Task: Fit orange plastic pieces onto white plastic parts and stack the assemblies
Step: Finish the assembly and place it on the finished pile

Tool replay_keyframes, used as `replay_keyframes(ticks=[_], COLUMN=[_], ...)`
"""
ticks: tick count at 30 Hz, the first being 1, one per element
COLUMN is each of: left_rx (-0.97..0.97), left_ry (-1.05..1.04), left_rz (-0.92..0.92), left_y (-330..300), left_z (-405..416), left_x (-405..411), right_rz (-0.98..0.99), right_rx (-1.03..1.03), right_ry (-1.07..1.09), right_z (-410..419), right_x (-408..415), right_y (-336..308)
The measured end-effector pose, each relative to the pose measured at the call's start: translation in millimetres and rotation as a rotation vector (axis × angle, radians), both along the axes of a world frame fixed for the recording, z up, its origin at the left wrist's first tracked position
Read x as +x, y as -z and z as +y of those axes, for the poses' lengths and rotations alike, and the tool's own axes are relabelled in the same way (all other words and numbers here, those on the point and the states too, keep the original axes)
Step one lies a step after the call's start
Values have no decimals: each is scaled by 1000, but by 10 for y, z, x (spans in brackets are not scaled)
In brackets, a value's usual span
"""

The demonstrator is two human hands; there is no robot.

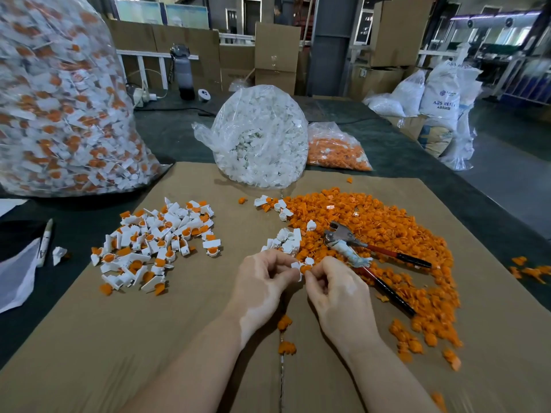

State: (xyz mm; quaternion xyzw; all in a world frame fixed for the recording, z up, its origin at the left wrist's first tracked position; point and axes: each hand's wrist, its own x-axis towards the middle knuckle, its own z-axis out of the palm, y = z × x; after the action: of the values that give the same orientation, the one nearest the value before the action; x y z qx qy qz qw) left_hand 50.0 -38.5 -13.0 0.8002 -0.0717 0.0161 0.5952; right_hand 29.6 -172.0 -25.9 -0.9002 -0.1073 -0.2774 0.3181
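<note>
My left hand (264,281) pinches a small white plastic part (296,267) at the middle of the cardboard sheet. My right hand (334,289) pinches an orange piece (305,268) against that white part. Both hands meet fingertip to fingertip. A wide heap of loose orange pieces (387,234) spreads to the right. A small cluster of bare white parts (287,238) lies just beyond my hands. To the left sits a pile of fitted white-and-orange assemblies (158,244).
Red-handled pliers (366,254) lie on the orange heap. Beyond the cardboard (149,338) stand a bag of white parts (262,135), a bag of orange pieces (337,149) and a big bag of assemblies (59,99). A marker (44,242) lies at left.
</note>
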Motion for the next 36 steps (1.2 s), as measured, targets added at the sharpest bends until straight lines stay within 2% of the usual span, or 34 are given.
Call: replay_keyframes(ticks=[7,10,15,17,22,36], left_rx=[73,41,-2,1,9,-65], left_ry=[22,17,3,1,7,26], left_rz=[-50,-19,18,16,12,17], left_y=[2,14,27,29,33,24], left_z=[-16,-6,-7,-7,-6,-8], left_x=[-5,13,42,46,44,32], right_rz=[28,13,105,84,17,-62], right_rx=[12,3,238,268,212,105], right_ry=[-6,-30,-79,-98,-146,-90], right_z=[-6,0,-59,-65,-73,-66], right_x=[5,-1,6,1,14,13], right_y=[18,6,1,-13,-21,8])
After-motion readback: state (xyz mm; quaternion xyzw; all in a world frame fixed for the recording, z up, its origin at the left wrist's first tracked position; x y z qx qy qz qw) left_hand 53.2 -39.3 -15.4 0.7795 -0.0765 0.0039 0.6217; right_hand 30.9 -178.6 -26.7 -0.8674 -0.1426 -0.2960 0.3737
